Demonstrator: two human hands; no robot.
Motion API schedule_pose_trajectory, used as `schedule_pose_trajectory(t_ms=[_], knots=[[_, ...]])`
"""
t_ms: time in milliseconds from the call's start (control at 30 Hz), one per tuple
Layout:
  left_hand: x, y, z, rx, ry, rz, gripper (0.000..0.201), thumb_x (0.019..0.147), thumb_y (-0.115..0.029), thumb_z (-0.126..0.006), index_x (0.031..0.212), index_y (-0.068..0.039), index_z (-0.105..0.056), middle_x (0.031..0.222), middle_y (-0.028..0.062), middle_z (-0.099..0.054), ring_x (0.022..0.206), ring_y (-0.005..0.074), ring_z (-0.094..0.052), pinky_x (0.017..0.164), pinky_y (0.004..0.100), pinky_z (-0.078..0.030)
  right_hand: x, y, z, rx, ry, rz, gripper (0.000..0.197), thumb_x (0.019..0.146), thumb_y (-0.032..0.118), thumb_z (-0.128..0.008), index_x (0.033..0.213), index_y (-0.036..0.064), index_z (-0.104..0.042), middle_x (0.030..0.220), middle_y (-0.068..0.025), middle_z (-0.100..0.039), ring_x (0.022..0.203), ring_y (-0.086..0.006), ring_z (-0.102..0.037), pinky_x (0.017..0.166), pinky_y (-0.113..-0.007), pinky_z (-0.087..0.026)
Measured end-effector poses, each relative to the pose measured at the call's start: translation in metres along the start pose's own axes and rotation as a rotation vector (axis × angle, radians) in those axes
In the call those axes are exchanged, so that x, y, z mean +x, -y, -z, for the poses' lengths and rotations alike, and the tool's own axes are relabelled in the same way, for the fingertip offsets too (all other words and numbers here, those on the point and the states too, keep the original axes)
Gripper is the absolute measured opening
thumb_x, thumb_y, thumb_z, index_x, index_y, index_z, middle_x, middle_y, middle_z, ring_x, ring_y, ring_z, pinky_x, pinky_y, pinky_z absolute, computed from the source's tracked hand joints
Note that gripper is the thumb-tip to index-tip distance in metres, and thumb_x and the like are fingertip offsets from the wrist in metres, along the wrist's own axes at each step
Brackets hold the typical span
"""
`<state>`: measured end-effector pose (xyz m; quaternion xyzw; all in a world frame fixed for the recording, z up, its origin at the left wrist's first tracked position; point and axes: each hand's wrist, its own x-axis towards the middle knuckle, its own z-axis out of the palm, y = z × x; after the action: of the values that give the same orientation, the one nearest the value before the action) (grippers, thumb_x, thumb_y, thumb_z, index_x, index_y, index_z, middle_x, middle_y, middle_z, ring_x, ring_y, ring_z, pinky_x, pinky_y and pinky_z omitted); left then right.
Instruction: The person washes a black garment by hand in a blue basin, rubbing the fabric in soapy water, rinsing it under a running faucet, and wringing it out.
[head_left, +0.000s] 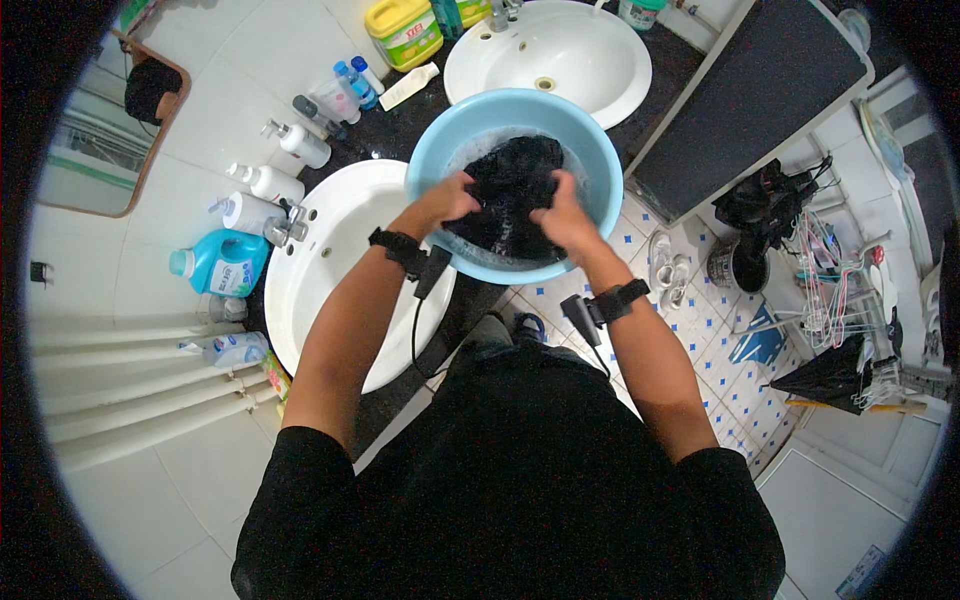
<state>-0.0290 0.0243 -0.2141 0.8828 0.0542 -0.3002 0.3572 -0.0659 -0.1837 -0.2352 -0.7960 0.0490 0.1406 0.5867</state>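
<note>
Tiled walls [215,95] curve around my remote view, with a dark counter [400,130] running from nine o'clock up past twelve. From where I sit, the light-blue basin [600,180] is at twelve o'clock, overlapping the edges of two white sinks: the near sink [300,320] toward nine and the far sink [620,60] just past twelve. I can't tell what bears the basin's weight.

Inside it, a wet black cloth [515,165] lies bunched across the middle, ringed by soapy water [470,150]. I see the left hand [455,202] on the cloth toward the basin's nine o'clock, gripping it with fingers curled in. The right hand [567,218] grips it toward four o'clock, thumb and index finger apart, other fingertips hidden from me.

At nine o'clock I have a turquoise jug [225,265], at ten some white pump bottles [270,183], at eleven a yellow tub [405,35]. Toward three, pale sandals [665,268] and a dark bucket [722,268] stand on the blue-dotted floor [712,345].
</note>
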Motion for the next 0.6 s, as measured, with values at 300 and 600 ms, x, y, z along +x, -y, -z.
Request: schedule_pose_trajectory(t_ms=[300,600], knots=[[0.023,-0.003,-0.040,0.543,0.378,0.051,0.077,0.077,-0.030,-0.061,0.139,-0.005,-0.023,0.113,0.0233,-0.056,0.085,0.0321,-0.061,0.065,0.0402,-0.049,0.013,-0.014,-0.052,-0.894,0.649,-0.058,0.034,0.075,0.016,-0.051,0.103,-0.0005,-0.062,0.107,-0.0226,-0.060,0.100,-0.0363,-0.058,0.085,-0.041,-0.045],[0.028,0.003,-0.054,0.463,0.424,-0.017,0.062,0.077,-0.012,-0.061,0.132,-0.008,-0.033,0.070,0.0124,-0.060,0.050,0.0199,-0.054,0.041,0.0339,-0.043,0.030,-0.044,-0.036,-0.939,0.617,0.074,0.026,0.071,0.013,-0.059,0.094,0.0014,-0.064,0.092,-0.0231,-0.063,0.087,-0.0369,-0.061,0.075,-0.042,-0.048]])
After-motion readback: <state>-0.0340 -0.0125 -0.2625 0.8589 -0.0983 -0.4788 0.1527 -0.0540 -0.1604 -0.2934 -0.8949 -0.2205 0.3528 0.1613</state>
